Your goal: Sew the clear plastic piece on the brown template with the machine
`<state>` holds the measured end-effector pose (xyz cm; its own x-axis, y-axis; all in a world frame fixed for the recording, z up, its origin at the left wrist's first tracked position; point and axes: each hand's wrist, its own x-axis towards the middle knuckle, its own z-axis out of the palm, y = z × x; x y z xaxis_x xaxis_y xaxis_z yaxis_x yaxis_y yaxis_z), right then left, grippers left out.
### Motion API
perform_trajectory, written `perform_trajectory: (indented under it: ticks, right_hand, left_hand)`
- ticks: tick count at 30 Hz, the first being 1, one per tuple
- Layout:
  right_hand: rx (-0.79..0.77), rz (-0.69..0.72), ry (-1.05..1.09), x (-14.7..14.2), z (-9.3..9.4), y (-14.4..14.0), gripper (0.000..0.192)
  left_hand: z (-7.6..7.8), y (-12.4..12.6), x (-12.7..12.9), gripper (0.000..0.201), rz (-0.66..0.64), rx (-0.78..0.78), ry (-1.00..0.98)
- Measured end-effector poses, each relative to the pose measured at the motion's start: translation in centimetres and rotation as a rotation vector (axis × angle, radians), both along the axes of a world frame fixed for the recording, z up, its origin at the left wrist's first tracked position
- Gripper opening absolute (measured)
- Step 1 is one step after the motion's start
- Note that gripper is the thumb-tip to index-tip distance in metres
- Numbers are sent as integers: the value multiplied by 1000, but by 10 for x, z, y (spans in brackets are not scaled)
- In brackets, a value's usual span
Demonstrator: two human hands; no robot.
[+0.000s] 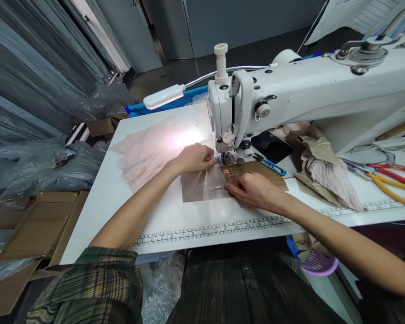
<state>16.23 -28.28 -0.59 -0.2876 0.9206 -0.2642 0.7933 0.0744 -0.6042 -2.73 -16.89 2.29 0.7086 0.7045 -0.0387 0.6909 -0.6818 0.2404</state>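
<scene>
Left hand [194, 158] pinches sheer pink fabric piece [207, 185] beside white sewing machine's needle [227, 155]; right hand [253, 191] presses it flat, fingers apparently together. Risk: fingertips near needle, fabric bunching.

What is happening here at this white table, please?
A person sits at a white sewing machine and holds a thin, sheer piece of fabric at the needle area. The left hand pinches the fabric right beside the presser foot, and the right hand lies flat on it, in front of the machine. A small lamp lights pale pink fabric spread behind the left hand. Blue-handled snips lie near the needle, and red and yellow scissors lie farther right.
</scene>
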Motion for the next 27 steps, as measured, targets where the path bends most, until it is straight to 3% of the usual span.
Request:
perform_trajectory:
  ticks: [3,7,8,10,12,13,15,17,20,22,24,27]
  right_hand:
    - [449,-12,-227,11,4,4,26]
    - [695,260,-35,12,-12,5,33]
    - [719,320,-1,12,-18,5,37]
    - [720,382,33,12,-27,6,40]
    - [693,381,56,13,-32,9,39]
    - [677,377,71,15,-32,10,38]
    - [643,366,137,19,-30,14,36]
    - [603,327,255,24,-25,16,32]
    - [577,208,402,29,-20,8,26]
    - [599,216,437,26,-19,-5,26]
    - [613,355,425,16,-19,-20,31]
    - [593,569,284,1,-20,-35,34]
  left_hand:
    - [-10,4,4,19,6,276,39]
    - [-4,-26,-12,18,-99,565,-69]
    - [-2,-39,-18,21,-205,571,-119]
    - [-1,-69,-29,34,-467,400,-175]
    - [-6,-94,-37,43,-559,279,-100]
    - [-10,-103,-40,32,-569,285,-94]
    - [-19,-110,-42,14,-520,320,-153]
    - [-24,-107,-40,15,-336,286,-297]
    - [-22,-92,-36,15,82,-15,-439]
    - [-18,-84,-33,17,260,-240,-463]
    - [-15,-82,-31,21,310,-314,-476]
    - [-16,-85,-30,16,216,-141,-436]
